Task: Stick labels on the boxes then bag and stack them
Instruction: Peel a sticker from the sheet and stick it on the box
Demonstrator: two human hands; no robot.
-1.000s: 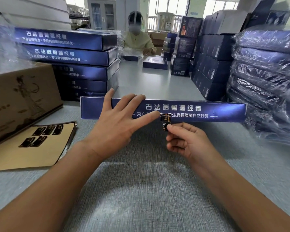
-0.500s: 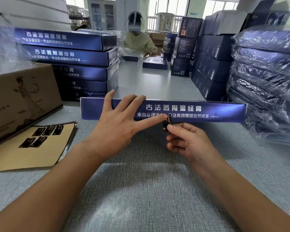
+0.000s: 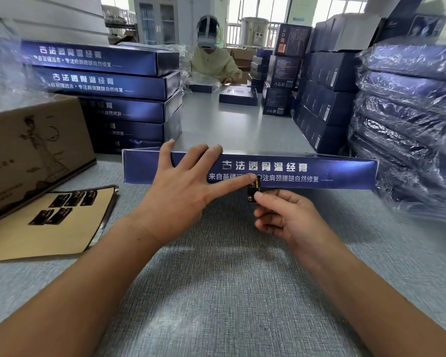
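Two hands meet at the near side of the blue box (image 3: 319, 171): the left hand (image 3: 180, 191), fingers straight and spread, presses the top of the label (image 3: 252, 191) while the right hand (image 3: 286, 217) pinches its lower end. The box lies crosswise on the counter (image 3: 229, 292), right end near bagged boxes (image 3: 410, 124).

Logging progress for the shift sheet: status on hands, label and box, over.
Left hand flat, fingers spread, pressing long dark blue cardboard box. Right hand pinching small black sticker label at box's front face. Nothing in the way.

Box (image 3: 319, 171) laid mid-frame on table (image 3: 229, 292); label sheet (image 3: 36, 233) lower left; stacked boxes (image 3: 108, 86) upper left; bagged boxes (image 3: 410, 119) at right.
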